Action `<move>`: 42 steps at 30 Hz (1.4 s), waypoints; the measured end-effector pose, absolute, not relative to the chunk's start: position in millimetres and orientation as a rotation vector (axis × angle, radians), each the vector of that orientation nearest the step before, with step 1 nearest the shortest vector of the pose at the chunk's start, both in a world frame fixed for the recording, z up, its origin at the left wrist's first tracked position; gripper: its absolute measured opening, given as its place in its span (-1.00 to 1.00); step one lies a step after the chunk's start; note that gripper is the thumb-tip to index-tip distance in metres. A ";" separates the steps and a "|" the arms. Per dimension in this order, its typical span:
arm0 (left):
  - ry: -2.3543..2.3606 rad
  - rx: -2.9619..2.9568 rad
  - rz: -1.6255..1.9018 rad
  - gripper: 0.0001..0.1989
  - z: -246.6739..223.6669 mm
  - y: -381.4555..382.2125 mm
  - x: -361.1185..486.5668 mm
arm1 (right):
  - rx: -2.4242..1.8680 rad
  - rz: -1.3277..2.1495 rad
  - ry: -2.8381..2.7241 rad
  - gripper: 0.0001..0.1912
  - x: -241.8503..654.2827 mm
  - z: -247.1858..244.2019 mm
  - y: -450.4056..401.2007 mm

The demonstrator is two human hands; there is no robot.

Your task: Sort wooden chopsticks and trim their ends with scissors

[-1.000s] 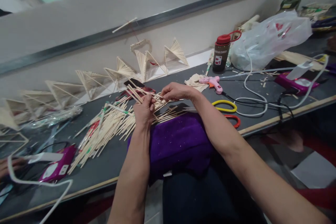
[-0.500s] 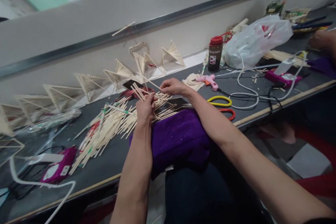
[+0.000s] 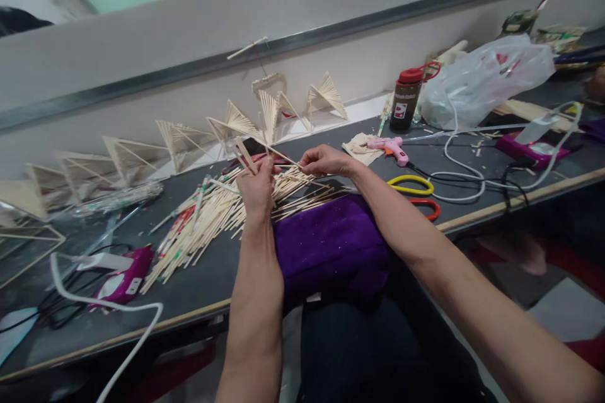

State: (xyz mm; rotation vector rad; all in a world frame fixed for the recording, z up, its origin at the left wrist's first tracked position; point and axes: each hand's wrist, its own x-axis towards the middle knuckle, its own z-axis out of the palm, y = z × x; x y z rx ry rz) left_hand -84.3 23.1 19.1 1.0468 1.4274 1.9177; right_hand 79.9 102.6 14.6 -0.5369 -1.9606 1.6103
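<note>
My left hand (image 3: 256,192) is closed around a few pale wooden sticks (image 3: 246,157) that point up and away from me. Between the fingertips of my right hand (image 3: 326,160) is the end of a single thin wooden stick (image 3: 283,157), which slants up to the left past my left hand. Beneath both hands spreads a loose pile of wooden sticks (image 3: 208,223), some with green or red wrapper pieces among them. A purple cloth (image 3: 331,242) drapes over the table edge and my lap, below my wrists.
Fan-shaped stick structures (image 3: 172,141) line the wall. Right of my hands lie a pink glue gun (image 3: 393,150) and scissors with yellow and red handles (image 3: 410,185). Beyond are a dark bottle (image 3: 405,104) and plastic bag (image 3: 486,82). Purple power strips (image 3: 125,277) with cables sit on the table.
The view has shifted left, so the scene sits further right. My right hand has drawn slightly away from my left, still pinching the single stick.
</note>
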 end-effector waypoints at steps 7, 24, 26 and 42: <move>1.238 0.982 1.882 -0.76 16.5 25.6 -72.0 | -0.471 1.692 -2.058 -0.85 76.3 19.6 91.1; 1.133 0.849 2.014 -0.70 17.5 24.0 -87.8 | -0.546 1.647 -2.256 -0.84 75.6 13.0 91.9; 1.125 0.849 2.027 -0.69 17.7 23.5 -89.5 | -0.583 1.643 -2.267 -0.80 75.6 13.3 91.1; 1.062 0.781 2.025 -0.76 20.2 22.3 -95.9 | -0.536 1.640 -2.257 -0.87 74.4 27.2 77.4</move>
